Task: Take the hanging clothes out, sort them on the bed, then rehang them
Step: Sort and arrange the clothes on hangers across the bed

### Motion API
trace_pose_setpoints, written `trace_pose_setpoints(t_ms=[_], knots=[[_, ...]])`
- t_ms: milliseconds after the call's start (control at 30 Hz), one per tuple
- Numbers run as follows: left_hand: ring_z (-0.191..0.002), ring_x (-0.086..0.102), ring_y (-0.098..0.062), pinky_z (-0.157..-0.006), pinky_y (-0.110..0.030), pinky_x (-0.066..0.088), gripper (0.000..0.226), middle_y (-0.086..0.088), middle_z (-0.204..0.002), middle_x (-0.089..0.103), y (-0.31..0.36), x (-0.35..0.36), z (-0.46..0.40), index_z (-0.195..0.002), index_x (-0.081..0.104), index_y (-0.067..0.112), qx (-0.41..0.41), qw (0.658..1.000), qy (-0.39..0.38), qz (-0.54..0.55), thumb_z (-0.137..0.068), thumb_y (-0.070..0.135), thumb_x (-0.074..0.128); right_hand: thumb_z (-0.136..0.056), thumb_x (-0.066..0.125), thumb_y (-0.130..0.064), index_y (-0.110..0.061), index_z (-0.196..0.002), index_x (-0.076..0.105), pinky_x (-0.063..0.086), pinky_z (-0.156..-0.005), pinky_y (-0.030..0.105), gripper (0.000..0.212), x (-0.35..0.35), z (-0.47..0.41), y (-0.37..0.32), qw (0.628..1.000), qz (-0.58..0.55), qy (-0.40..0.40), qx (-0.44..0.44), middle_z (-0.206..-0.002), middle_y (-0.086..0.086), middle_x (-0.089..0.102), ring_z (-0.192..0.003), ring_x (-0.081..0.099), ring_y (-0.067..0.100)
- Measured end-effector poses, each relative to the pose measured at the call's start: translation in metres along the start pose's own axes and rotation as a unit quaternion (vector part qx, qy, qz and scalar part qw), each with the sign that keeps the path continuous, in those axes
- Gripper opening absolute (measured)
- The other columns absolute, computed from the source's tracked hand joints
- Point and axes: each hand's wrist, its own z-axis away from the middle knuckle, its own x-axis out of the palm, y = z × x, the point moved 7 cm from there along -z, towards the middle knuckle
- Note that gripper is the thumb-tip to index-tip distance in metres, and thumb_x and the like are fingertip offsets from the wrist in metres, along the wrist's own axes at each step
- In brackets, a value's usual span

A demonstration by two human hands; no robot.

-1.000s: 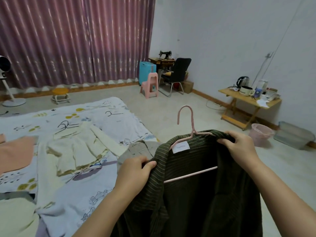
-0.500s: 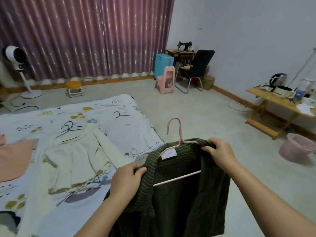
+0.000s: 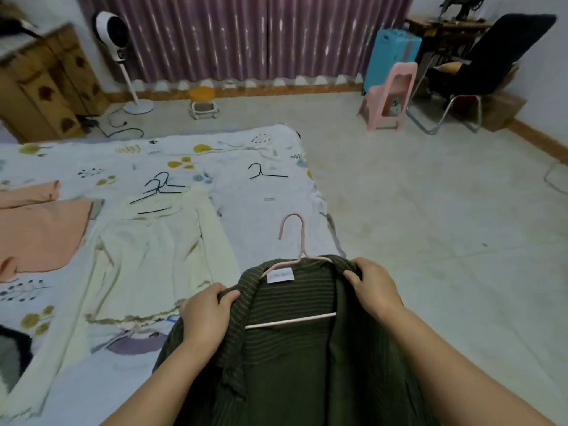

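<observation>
Two hands: my left hand (image 3: pixel 205 315) and right hand (image 3: pixel 373 282) grip the green shirt (image 3: pixel 295 364) by its shoulders. That keeps it squared on the pink hanger (image 3: pixel 299 241).

A dark green striped garment (image 3: pixel 295 358) hangs on a pink hanger (image 3: pixel 292 262), hook up and white neck label showing, held up at the bed's (image 3: pixel 246 155) near right corner with the left hand (image 3: pixel 206 315) gripping its left shoulder and the right hand (image 3: pixel 373 287) gripping its right shoulder. On the bed's patterned sheet a cream garment (image 3: pixel 153 259) lies spread flat in the middle and a peach garment (image 3: pixel 37 232) lies flat at the left edge. Three black hangers (image 3: pixel 159 187) lie bare near the cream garment's top, and another black hanger (image 3: pixel 264 173) lies toward the far right corner.
</observation>
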Motion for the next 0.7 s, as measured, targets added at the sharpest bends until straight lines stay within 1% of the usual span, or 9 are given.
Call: trace_pose_setpoints(t_ms=[100,233,300,367,467,567,600,633,700], knots=[[-0.078,0.055,-0.02,-0.084,-0.033,0.032,0.023,0.005,-0.071,0.059,-0.018,0.029,-0.032,-0.073,0.058,0.02,-0.023,0.999,0.007,-0.024,-0.092,0.032,0.052,-0.093,0.052,-0.026,-0.012,-0.13,0.048,0.04,-0.098,0.037,0.039,0.045,-0.023,0.011,1.0,0.016,-0.012,-0.013,-0.129,0.012,0.054,-0.118,0.049,0.03],[-0.085,0.059,-0.023,-0.089,-0.036,0.031,0.022,-0.002,-0.08,0.066,-0.05,0.077,-0.072,-0.076,0.057,0.019,-0.041,0.997,-0.004,-0.064,-0.093,0.032,0.05,-0.097,0.041,-0.033,-0.015,-0.148,0.019,0.021,-0.116,0.041,0.058,0.12,-0.037,0.039,0.992,0.069,-0.103,0.012,-0.154,0.01,0.02,-0.141,0.019,0.032],[-0.089,0.06,-0.025,-0.089,-0.037,0.035,0.025,-0.005,-0.086,0.068,-0.067,0.104,-0.087,-0.082,0.062,0.015,-0.046,0.994,-0.028,-0.093,-0.093,0.034,0.049,-0.099,0.036,-0.038,-0.018,-0.15,0.007,0.013,-0.118,0.043,0.063,0.158,-0.039,0.053,0.982,0.086,-0.168,0.029,-0.158,0.009,0.005,-0.145,0.005,0.033],[-0.097,0.058,-0.027,-0.09,-0.038,0.037,0.028,-0.008,-0.099,0.067,-0.08,0.127,-0.095,-0.098,0.063,0.013,-0.048,0.983,-0.046,-0.169,-0.094,0.036,0.047,-0.099,0.035,-0.041,-0.019,-0.151,0.0,0.011,-0.119,0.044,0.066,0.191,-0.038,0.065,0.97,0.088,-0.223,0.044,-0.159,0.007,-0.005,-0.145,-0.002,0.032],[-0.12,0.045,-0.029,-0.1,-0.043,0.032,0.04,-0.011,-0.129,0.052,-0.092,0.15,-0.088,-0.128,0.05,0.013,-0.039,0.969,-0.039,-0.241,-0.094,0.034,0.046,-0.098,0.033,-0.044,-0.019,-0.151,0.001,0.012,-0.118,0.047,0.067,0.228,-0.034,0.078,0.958,0.095,-0.266,0.056,-0.158,0.005,-0.011,-0.145,-0.003,0.031],[-0.126,0.042,-0.032,-0.105,-0.049,0.031,0.042,-0.014,-0.136,0.048,-0.092,0.172,-0.062,-0.128,0.052,0.012,0.059,0.965,-0.032,-0.252,-0.09,0.029,0.054,-0.099,0.029,-0.046,-0.019,-0.151,0.0,0.008,-0.117,0.046,0.066,0.246,-0.031,0.085,0.955,0.113,-0.27,0.056,-0.158,0.005,-0.015,-0.146,-0.005,0.029],[-0.129,0.041,-0.032,-0.106,-0.051,0.031,0.044,-0.014,-0.14,0.045,-0.095,0.182,-0.052,-0.129,0.052,0.013,0.087,0.957,-0.059,-0.269,-0.089,0.03,0.054,-0.099,0.028,-0.046,-0.019,-0.151,-0.001,0.007,-0.117,0.046,0.065,0.248,-0.031,0.086,0.954,0.118,-0.27,0.055,-0.157,0.005,-0.016,-0.146,-0.006,0.029],[-0.135,0.034,-0.031,-0.109,-0.052,0.028,0.048,-0.014,-0.147,0.035,-0.103,0.193,-0.044,-0.134,0.047,0.014,0.089,0.948,-0.115,-0.284,-0.091,0.035,0.05,-0.099,0.028,-0.046,-0.019,-0.151,-0.002,0.006,-0.117,0.046,0.065,0.25,-0.03,0.087,0.953,0.122,-0.273,0.053,-0.157,0.005,-0.017,-0.145,-0.007,0.028],[-0.145,0.007,-0.025,-0.115,-0.047,0.013,0.057,-0.006,-0.158,0.001,-0.126,0.212,-0.032,-0.146,0.025,0.018,0.051,0.925,-0.24,-0.292,-0.096,0.043,0.036,-0.099,0.029,-0.045,-0.019,-0.151,-0.002,0.006,-0.117,0.046,0.065,0.25,-0.029,0.086,0.948,0.13,-0.286,0.051,-0.157,0.005,-0.018,-0.145,-0.008,0.028]])
